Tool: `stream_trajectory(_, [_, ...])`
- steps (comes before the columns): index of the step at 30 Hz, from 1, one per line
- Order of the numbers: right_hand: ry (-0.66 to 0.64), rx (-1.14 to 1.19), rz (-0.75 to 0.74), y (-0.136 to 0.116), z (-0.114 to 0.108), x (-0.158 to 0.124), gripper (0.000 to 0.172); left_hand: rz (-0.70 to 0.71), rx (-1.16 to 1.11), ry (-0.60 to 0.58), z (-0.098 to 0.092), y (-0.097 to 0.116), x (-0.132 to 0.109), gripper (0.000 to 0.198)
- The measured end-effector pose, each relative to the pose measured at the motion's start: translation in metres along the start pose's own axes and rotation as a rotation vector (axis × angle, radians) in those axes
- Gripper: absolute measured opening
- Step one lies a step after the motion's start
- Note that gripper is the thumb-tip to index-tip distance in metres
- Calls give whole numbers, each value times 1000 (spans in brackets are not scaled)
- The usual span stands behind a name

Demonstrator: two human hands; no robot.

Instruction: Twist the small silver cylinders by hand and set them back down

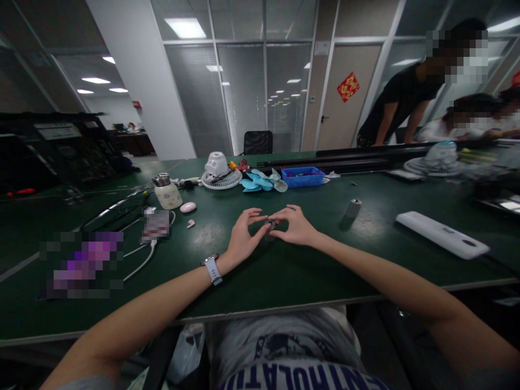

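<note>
A small metallic part [271, 222] is pinched between the fingertips of both hands, just above the green table. My left hand [245, 236], with a watch [212, 269] on its wrist, holds the part from the left, thumb and fingers closed in on it. From the right, my right hand [298, 226] meets it with thumb and index finger. The fingertips hide much of the part, so its exact kind does not show. To the right of my right hand, a short grey metal cylinder [353, 208] stands upright on the table.
Behind the hands lie blue fan blades [260, 181], a white fan housing [217, 165] and a blue tray [303, 183] of small parts. At left are a bottle [167, 194], a pink case [188, 207], an earbud [190, 223] and cables. A long white piece [442, 234] lies right. A person [400, 95] leans over the table.
</note>
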State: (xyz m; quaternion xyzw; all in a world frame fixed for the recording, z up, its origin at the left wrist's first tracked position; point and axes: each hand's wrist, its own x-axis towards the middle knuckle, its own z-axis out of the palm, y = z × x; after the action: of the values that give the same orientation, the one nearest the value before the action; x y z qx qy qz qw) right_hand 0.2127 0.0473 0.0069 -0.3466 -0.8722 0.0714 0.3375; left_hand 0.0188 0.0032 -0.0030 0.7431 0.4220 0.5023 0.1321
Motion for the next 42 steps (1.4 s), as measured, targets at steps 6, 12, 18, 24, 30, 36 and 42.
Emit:
stream_trajectory(6, [9, 147, 14, -4, 8, -2, 40, -33, -39, 81, 7, 1, 3, 42])
stream_trajectory(12, [-40, 142, 28, -6, 10, -2, 33, -92, -161, 168, 10, 0, 7, 37])
stream_trajectory(18, [-10, 73, 68, -4, 5, -6, 37, -181, -168, 133, -4, -13, 5, 42])
stream_trajectory(24, [15, 22, 28, -3, 4, -11, 42, -338, -112, -175, -8, -30, -5, 47])
stream_trajectory(30, [2, -40, -23, -2, 1, -9, 41, -292, -99, -189, -6, -31, -5, 51])
stream_trajectory(36, [-9, -241, 130, 36, -26, -3, 41, -390, -98, -58, -7, -30, -1, 27])
stream_trajectory(42, [36, -632, 476, 106, -71, -9, 36, -407, -95, 9, -7, -29, -1, 22])
